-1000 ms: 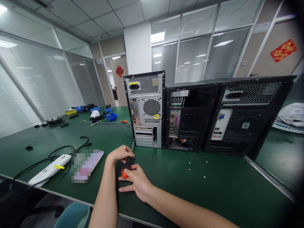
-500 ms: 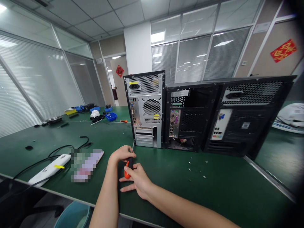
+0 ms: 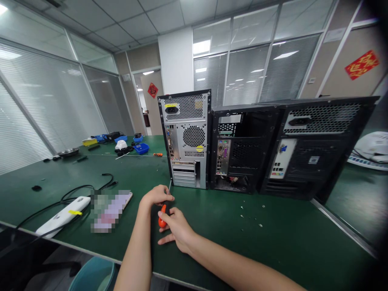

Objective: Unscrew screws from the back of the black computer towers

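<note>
An orange and black screwdriver (image 3: 163,220) slants up toward the silver-backed computer case (image 3: 194,161), its tip at the lower left corner of the back panel. Closed around the front of the screwdriver, near the shaft, is my left hand (image 3: 158,195). My right hand (image 3: 178,230) grips the handle between thumb and fingers, with its lower fingers stretched out to the left. The spot where the tip meets the case is too small to make out clearly.
Two black computer cases (image 3: 244,153) (image 3: 315,149) stand to the right. Small screws (image 3: 242,216) lie before them. A white power strip (image 3: 64,216), black cables and a phone (image 3: 113,212) are at left. Blue trays (image 3: 141,148) and another screwdriver (image 3: 158,154) sit farther back.
The screwdriver handle has turned, showing more orange on top. My right hand's fingers have shifted slightly, and my left hand stays nearly in place.
</note>
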A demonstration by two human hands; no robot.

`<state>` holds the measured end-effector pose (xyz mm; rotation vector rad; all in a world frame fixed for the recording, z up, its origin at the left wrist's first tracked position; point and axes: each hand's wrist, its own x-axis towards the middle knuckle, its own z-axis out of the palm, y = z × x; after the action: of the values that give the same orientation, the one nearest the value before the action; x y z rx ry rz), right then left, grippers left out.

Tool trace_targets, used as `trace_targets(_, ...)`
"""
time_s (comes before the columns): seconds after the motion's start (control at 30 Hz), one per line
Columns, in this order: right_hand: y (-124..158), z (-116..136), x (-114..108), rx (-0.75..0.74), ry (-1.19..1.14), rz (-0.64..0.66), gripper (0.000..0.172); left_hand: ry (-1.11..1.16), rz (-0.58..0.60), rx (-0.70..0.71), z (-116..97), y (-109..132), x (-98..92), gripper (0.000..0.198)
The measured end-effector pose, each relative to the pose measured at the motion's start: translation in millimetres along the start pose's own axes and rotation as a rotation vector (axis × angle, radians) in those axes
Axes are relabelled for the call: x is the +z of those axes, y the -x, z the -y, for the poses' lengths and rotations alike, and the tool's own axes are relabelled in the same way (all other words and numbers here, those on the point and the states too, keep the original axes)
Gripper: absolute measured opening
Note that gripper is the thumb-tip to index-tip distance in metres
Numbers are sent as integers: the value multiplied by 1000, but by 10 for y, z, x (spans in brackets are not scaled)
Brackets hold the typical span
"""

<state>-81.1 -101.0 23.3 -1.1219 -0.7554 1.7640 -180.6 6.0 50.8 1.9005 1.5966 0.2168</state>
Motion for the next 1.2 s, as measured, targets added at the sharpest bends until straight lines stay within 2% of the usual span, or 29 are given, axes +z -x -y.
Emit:
trace_targets(0.4,-25,17,5,3,-4,-26,16,-71,-5,-23,-52,9,19,26)
trace_targets(0.77,-27,-5,-18,26,-82,-42,24,-77,34,-21,-33,2,13,27)
trace_targets(1.0,-33,-15,-29,25,-142,-20,22,-65,56,-15,-12,2,3,36)
trace_targets(1.2,-50,-39,-50,34,-177,24,14,1,68,-3,52,16,-34,56)
